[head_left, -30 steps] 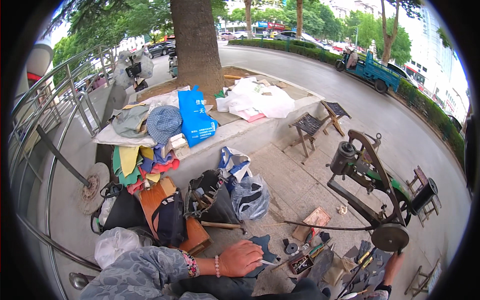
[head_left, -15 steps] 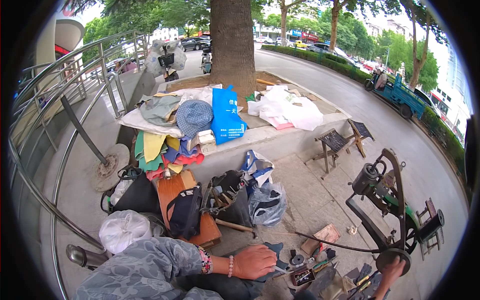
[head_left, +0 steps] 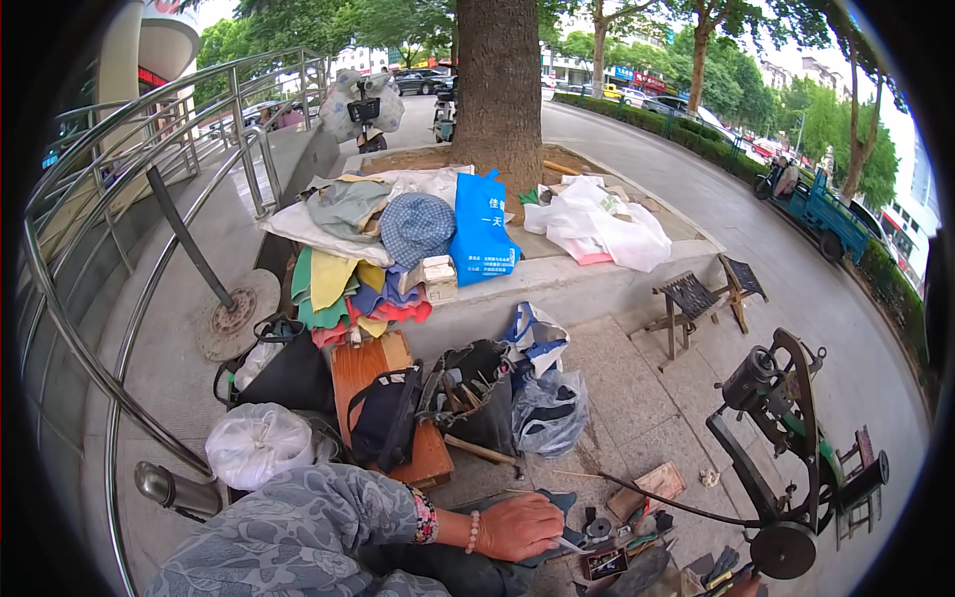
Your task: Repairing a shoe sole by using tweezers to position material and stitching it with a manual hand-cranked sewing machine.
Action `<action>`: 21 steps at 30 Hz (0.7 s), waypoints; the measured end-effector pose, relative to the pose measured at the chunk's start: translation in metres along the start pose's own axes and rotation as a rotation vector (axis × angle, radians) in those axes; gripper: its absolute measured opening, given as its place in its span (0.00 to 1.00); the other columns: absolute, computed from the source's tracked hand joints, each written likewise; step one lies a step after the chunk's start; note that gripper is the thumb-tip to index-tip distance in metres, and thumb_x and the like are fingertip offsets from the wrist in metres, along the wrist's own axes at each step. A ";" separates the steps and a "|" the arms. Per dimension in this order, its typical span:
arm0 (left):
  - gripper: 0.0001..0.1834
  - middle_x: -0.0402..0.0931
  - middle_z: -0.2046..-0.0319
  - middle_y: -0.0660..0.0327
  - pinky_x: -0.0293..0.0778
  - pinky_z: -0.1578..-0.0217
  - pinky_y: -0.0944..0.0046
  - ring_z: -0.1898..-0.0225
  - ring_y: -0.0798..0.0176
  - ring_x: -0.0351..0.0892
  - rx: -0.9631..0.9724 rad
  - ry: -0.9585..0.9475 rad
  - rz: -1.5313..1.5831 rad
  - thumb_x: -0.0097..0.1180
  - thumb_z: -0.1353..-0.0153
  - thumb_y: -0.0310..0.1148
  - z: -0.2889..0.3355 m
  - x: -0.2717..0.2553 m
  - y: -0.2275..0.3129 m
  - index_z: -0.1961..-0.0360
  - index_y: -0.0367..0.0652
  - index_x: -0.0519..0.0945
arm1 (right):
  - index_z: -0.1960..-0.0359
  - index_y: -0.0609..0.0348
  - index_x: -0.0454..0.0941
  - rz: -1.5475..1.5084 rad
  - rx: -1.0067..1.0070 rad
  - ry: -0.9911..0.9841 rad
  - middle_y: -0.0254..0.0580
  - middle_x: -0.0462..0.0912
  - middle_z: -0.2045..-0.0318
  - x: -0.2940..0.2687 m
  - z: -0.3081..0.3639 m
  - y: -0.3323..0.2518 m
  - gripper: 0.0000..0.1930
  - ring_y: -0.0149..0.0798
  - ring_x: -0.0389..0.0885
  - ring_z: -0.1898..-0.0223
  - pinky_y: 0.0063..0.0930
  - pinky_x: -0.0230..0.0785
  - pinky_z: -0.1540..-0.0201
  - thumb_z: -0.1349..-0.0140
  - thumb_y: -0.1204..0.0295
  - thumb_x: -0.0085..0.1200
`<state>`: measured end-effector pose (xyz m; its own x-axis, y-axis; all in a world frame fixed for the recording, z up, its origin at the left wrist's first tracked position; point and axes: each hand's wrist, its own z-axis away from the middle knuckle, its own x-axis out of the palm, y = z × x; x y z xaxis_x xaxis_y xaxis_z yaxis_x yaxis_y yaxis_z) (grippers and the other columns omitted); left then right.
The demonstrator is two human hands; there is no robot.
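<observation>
My left hand [head_left: 522,527], with a pink beaded bracelet at the wrist, rests low in the middle over dark cloth [head_left: 555,499] on my lap. Its fingers are curled down, and a thin pale strip [head_left: 573,546] pokes out beside the fingertips. What else lies under the palm is hidden. A skin-coloured patch at the bottom edge, below the machine's wheel, may be my right hand [head_left: 741,584]; its fingers cannot be made out. Above it stands a green and black hand-cranked sewing machine [head_left: 786,418] with a round wheel [head_left: 783,550] and a long thin arm.
Small tools and a little parts box [head_left: 604,564] lie right of my left hand. A wooden case [head_left: 370,363], a dark bag [head_left: 386,418], a tool bag [head_left: 473,398] and a hammer [head_left: 482,451] are ahead. Folding stools [head_left: 686,298] stand by the ledge; a metal railing [head_left: 109,398] runs left.
My right hand has left the machine's wheel and moved down toward the bottom edge. My left hand stays on the dark cloth. The whole view has shifted slightly.
</observation>
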<state>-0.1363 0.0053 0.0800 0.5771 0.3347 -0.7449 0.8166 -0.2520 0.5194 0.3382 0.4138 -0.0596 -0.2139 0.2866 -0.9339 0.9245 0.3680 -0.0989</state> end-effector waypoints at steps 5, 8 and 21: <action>0.11 0.77 0.58 0.56 0.68 0.44 0.52 0.49 0.54 0.76 0.010 0.001 -0.028 0.58 0.38 0.36 0.000 -0.002 0.003 0.61 0.40 0.78 | 0.55 0.72 0.72 -0.383 0.109 0.164 0.66 0.76 0.60 0.035 -0.044 -0.062 0.18 0.59 0.78 0.58 0.46 0.71 0.59 0.32 0.65 0.45; 0.10 0.77 0.58 0.56 0.68 0.44 0.52 0.50 0.54 0.76 -0.035 -0.012 -0.065 0.59 0.39 0.35 0.005 -0.007 -0.002 0.62 0.40 0.78 | 0.63 0.70 0.66 -0.605 0.186 0.147 0.52 0.72 0.82 -0.047 -0.068 -0.163 0.20 0.45 0.71 0.85 0.38 0.64 0.83 0.30 0.60 0.45; 0.09 0.80 0.61 0.57 0.71 0.49 0.52 0.54 0.53 0.80 0.012 0.106 -0.013 0.63 0.46 0.31 -0.001 -0.013 -0.003 0.66 0.41 0.77 | 0.63 0.57 0.75 -0.856 0.687 0.189 0.41 0.78 0.82 -0.120 -0.055 -0.106 0.14 0.34 0.76 0.87 0.27 0.67 0.88 0.30 0.59 0.45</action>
<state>-0.1459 0.0026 0.0884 0.5654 0.4316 -0.7029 0.8240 -0.2581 0.5044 0.2487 0.3889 0.0821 -0.8551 0.3242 -0.4046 0.4141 -0.0425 -0.9092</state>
